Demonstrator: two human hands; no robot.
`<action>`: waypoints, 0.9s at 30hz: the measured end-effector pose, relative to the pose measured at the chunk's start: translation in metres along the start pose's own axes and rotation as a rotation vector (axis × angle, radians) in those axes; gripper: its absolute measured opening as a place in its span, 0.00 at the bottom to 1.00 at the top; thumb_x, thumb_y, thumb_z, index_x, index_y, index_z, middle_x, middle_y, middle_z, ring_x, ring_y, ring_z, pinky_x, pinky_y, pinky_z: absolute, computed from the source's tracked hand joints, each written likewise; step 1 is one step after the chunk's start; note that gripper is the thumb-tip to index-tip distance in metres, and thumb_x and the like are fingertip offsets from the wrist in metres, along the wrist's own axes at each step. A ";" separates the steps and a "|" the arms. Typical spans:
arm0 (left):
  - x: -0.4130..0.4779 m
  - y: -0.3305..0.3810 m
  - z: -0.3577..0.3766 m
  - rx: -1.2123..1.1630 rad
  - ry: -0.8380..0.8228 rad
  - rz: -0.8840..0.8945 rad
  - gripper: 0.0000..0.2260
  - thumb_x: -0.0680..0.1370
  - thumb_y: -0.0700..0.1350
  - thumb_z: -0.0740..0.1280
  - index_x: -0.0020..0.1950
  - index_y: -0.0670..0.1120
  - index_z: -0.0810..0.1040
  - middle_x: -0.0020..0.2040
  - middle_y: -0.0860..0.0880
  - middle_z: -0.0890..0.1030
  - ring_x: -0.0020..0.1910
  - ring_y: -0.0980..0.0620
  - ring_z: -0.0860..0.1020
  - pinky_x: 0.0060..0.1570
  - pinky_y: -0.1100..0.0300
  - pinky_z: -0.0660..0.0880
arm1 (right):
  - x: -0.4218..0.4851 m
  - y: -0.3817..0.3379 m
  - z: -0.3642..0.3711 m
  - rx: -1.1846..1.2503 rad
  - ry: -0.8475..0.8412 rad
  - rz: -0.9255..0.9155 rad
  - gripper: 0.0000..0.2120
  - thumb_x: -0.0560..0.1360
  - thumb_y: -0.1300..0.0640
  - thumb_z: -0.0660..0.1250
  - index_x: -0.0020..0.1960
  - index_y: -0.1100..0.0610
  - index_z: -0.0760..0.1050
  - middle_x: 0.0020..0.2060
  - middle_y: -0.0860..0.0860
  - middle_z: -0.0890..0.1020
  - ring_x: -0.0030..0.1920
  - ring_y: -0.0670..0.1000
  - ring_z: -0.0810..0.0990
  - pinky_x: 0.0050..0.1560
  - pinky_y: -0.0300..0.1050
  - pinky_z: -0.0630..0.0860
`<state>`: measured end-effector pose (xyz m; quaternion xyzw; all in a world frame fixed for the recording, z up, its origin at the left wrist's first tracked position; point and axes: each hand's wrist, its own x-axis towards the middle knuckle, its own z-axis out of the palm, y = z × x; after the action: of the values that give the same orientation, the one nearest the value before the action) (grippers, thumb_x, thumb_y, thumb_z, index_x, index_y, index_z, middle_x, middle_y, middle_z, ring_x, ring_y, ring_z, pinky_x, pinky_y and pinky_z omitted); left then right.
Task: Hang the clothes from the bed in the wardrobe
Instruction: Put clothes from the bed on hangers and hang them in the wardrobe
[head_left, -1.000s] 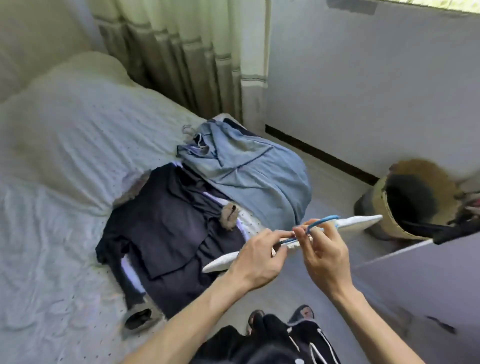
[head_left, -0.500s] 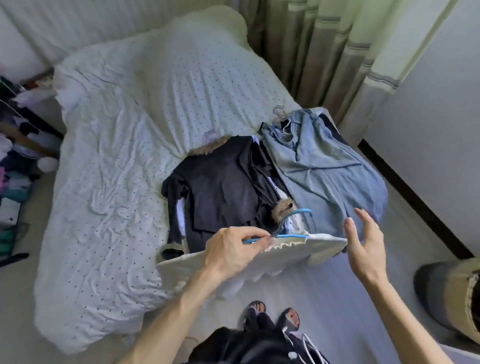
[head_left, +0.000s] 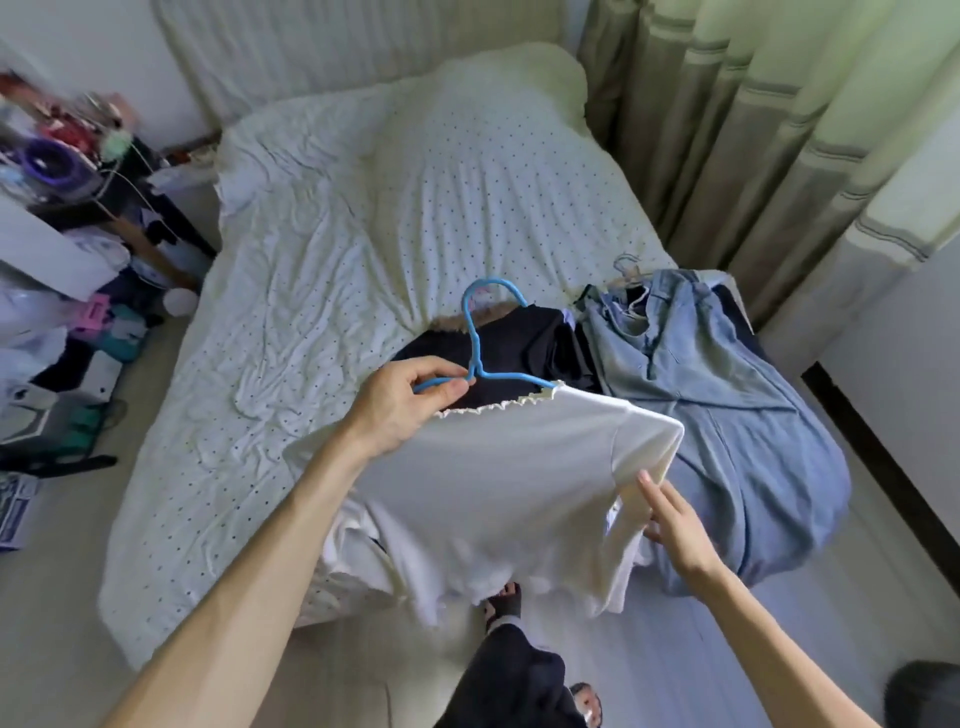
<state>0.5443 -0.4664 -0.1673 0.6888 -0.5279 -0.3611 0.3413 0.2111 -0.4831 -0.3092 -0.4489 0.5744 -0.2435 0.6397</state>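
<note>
Head view: the white top (head_left: 498, 467) is now seen draped from the blue hanger (head_left: 475, 332), where a second ago it was held edge-on between both hands as a flat strip. The hanger has been tipped up since then, so that its hook is raised toward the far end of the bed (head_left: 311, 260). The left hand (head_left: 410, 405) is closed on the hanger at the base of the hook, thumb and fingers pinching the wire. The right hand (head_left: 675, 525), which was let go of the hanger half a second ago, is relaxed and flat, with straight fingers laid against the hem of the nearer sleeve. The garment is judged to be mounted and merely being smoothed, so carrying it to the wardrobe, which is not in view, is taken as the next step. The top is held in the air above the near corner of the bed, in front of the dark garment (head_left: 535, 338) and the denim garment (head_left: 727, 415) left lying there. It is short-sleeved, plain and pale, with a scalloped neckline through which one hanger arm is passed; whether the other shoulder is seated is hidden by the left hand.
</note>
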 end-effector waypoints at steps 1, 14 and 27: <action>0.017 -0.003 -0.006 -0.006 0.022 0.005 0.03 0.77 0.48 0.73 0.50 0.55 0.84 0.47 0.55 0.86 0.49 0.54 0.83 0.53 0.59 0.76 | 0.010 -0.007 0.004 -0.016 -0.013 0.005 0.27 0.69 0.28 0.67 0.55 0.49 0.79 0.51 0.49 0.85 0.52 0.49 0.83 0.57 0.52 0.75; 0.332 -0.089 -0.049 0.065 0.157 -0.034 0.04 0.78 0.50 0.71 0.51 0.53 0.84 0.38 0.60 0.82 0.38 0.65 0.77 0.41 0.67 0.70 | 0.243 -0.103 0.078 -0.266 0.138 0.008 0.07 0.75 0.52 0.72 0.51 0.46 0.76 0.45 0.41 0.84 0.50 0.48 0.83 0.49 0.47 0.76; 0.529 -0.329 0.047 0.402 0.171 -0.310 0.08 0.80 0.52 0.66 0.55 0.53 0.82 0.50 0.44 0.83 0.51 0.41 0.79 0.46 0.50 0.76 | 0.411 -0.041 0.118 -0.682 0.080 0.183 0.41 0.68 0.42 0.65 0.79 0.48 0.59 0.73 0.52 0.71 0.70 0.56 0.70 0.66 0.50 0.70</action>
<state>0.7580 -0.9168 -0.5434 0.8434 -0.4463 -0.2375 0.1817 0.4226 -0.8076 -0.4937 -0.5735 0.6852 0.0032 0.4490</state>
